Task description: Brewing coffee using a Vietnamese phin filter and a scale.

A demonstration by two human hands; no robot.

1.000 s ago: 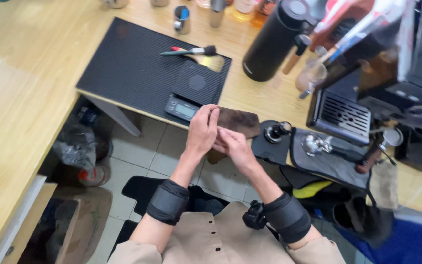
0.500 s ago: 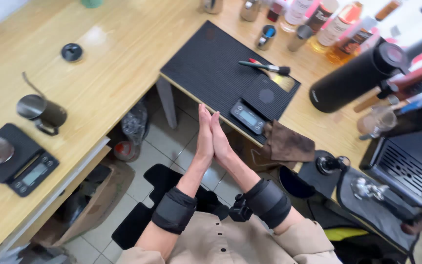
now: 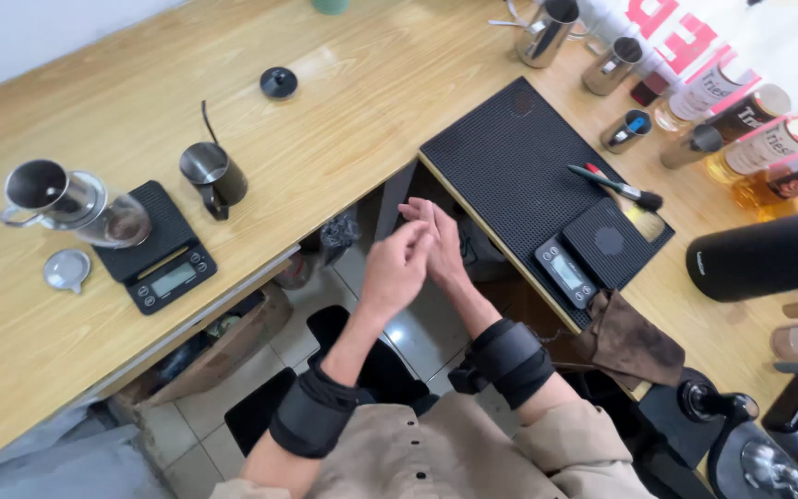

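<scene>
- The left hand (image 3: 397, 268) and right hand (image 3: 442, 242) are pressed loosely together, fingers (image 3: 415, 211) stretched and empty, holding nothing; half a second ago the palms were flat together, now the left slides across the right.
- A second ago both hands rested on the brown cloth (image 3: 628, 344); it now lies crumpled at the surface (image 3: 344, 120) edge, well right of the hands, so the wiping looks finished, in my judgement.
- Nearest to the hands are the black mat (image 3: 519, 157) and the small scale (image 3: 588, 254) on it, with a brush (image 3: 616, 187) beside.
- Further left stand a dark pitcher (image 3: 214, 174) and a second scale (image 3: 159, 249) bearing a glass server (image 3: 94, 211).
</scene>
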